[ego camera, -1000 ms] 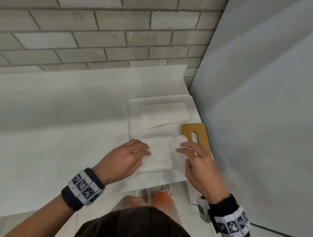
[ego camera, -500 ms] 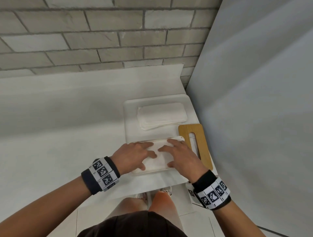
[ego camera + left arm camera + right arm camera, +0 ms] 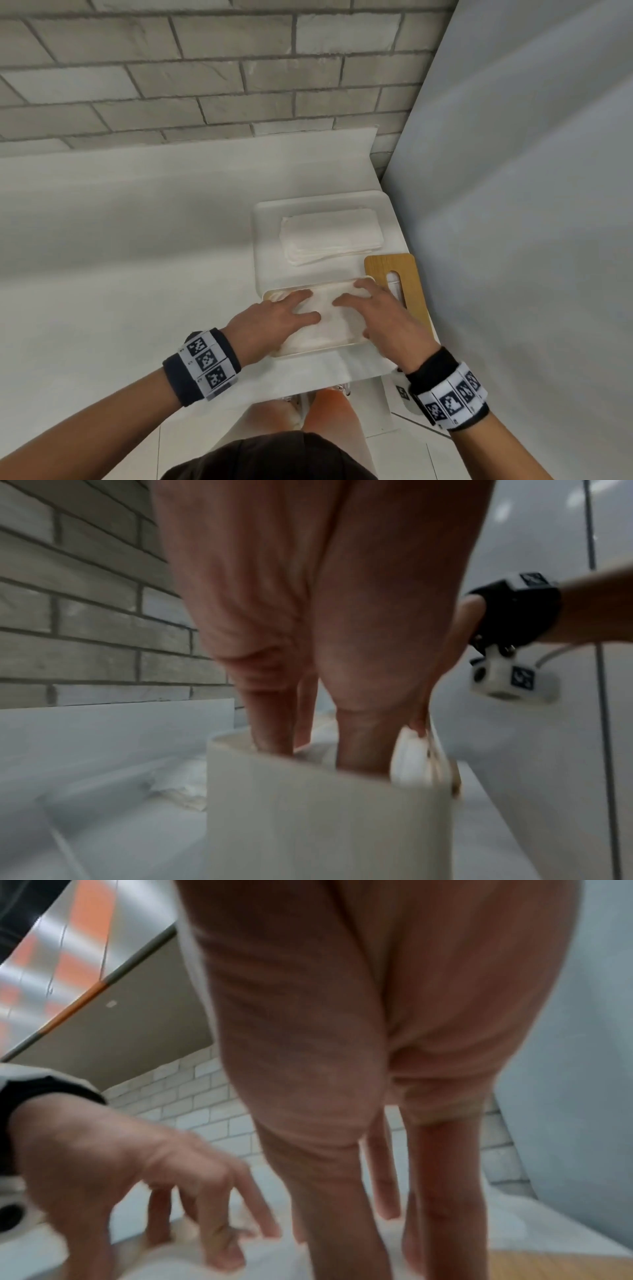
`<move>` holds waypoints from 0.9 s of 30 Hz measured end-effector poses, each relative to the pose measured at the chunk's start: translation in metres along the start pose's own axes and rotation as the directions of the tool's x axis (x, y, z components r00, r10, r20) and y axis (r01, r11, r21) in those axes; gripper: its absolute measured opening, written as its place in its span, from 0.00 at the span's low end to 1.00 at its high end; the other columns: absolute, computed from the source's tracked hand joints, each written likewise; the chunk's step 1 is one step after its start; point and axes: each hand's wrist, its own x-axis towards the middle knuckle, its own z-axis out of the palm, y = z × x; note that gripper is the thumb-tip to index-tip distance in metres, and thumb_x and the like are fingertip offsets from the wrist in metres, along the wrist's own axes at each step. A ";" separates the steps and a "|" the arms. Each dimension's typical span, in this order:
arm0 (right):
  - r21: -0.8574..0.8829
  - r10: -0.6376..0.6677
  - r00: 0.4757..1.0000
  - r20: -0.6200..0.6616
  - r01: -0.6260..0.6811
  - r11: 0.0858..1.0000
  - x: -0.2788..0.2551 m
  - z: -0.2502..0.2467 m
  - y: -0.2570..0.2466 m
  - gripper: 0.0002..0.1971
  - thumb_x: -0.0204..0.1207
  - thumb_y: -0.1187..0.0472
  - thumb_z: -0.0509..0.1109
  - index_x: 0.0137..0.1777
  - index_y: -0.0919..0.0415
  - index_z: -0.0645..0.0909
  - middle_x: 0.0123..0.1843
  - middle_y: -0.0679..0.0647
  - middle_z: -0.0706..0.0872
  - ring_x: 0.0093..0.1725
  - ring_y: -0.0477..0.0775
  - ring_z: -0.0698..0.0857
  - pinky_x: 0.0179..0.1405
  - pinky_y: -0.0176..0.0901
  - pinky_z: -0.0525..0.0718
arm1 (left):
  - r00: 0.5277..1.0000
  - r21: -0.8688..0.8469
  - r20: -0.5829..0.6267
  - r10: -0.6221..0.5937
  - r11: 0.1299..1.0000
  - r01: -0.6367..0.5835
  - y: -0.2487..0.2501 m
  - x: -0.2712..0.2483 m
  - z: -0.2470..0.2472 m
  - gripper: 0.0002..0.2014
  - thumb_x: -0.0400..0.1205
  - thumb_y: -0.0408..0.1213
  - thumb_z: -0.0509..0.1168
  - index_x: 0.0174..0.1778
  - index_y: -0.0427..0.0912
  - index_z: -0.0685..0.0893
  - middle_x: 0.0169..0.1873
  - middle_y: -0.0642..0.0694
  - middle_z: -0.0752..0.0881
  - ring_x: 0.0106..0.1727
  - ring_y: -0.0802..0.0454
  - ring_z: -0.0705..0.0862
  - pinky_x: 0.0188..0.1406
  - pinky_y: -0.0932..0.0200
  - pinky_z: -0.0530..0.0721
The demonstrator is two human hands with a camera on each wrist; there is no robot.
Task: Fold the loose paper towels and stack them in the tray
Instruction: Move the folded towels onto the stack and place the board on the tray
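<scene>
Hands first, head view: I see my left hand and right hand laid flat, fingers straight, on a folded paper towel that sits in the near tray. Neither hand grasps anything; both press down, which I judge is meant to seat the fold level inside the rim. Just beyond, a stack of unfolded towels waits on a flat white board, within reach for the next fold. A wooden lid with a slot lies right of the tray, beside the grey panel.

Left wrist view: the left fingers reach down past the white tray wall onto the towel, blurred. The other wrist with its camera block is at right.

Right wrist view: the right fingers point straight down onto the white towel; the left hand is spread alongside. The brick wall stands behind.
</scene>
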 end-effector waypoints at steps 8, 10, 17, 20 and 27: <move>0.003 0.060 0.992 -0.109 -0.060 0.998 -0.004 0.018 -0.012 0.22 0.92 0.61 0.66 0.81 0.39 0.75 0.84 0.58 0.66 0.74 0.64 0.75 0.74 0.46 0.79 | 0.995 0.099 -0.091 -0.034 0.994 0.043 0.017 0.008 -0.002 0.16 0.93 0.54 0.57 0.73 0.53 0.78 0.89 0.41 0.63 0.81 0.36 0.77 0.58 0.38 0.90; 0.007 0.064 0.991 -0.114 -0.064 0.998 0.000 0.023 -0.015 0.23 0.92 0.64 0.63 0.80 0.39 0.73 0.82 0.60 0.67 0.71 0.67 0.74 0.71 0.51 0.83 | 0.995 0.102 -0.078 -0.060 0.992 0.068 0.025 0.014 0.005 0.25 0.83 0.48 0.76 0.73 0.57 0.73 0.81 0.38 0.73 0.66 0.31 0.86 0.34 0.41 0.91; 0.248 0.133 0.922 -0.364 -0.042 0.968 0.000 -0.001 0.028 0.11 0.84 0.63 0.77 0.61 0.46 0.83 0.54 0.43 0.88 0.46 0.36 0.88 0.46 0.20 0.79 | 0.999 0.189 -0.035 -0.039 0.981 0.045 0.047 0.032 0.011 0.61 0.80 0.21 0.73 0.90 0.74 0.42 0.94 0.40 0.49 0.60 0.20 0.83 0.30 0.45 0.85; 0.358 0.373 0.824 -0.427 -0.224 0.906 0.003 0.006 0.061 0.08 0.87 0.53 0.74 0.60 0.46 0.78 0.52 0.49 0.90 0.48 0.52 0.91 0.49 0.37 0.88 | 0.999 0.173 0.023 -0.023 0.985 0.019 0.061 0.031 0.000 0.54 0.88 0.18 0.54 0.87 0.78 0.32 0.92 0.42 0.32 0.74 0.08 0.70 0.47 0.37 0.90; 0.373 0.486 0.856 -0.176 -0.398 0.838 0.012 0.037 0.071 0.25 0.82 0.45 0.77 0.71 0.46 0.67 0.58 0.51 0.89 0.57 0.62 0.89 0.59 0.63 0.90 | 0.999 0.206 0.019 -0.032 0.978 0.027 0.065 0.029 0.004 0.50 0.90 0.20 0.49 0.86 0.78 0.31 0.92 0.43 0.29 0.78 0.06 0.66 0.46 0.41 0.90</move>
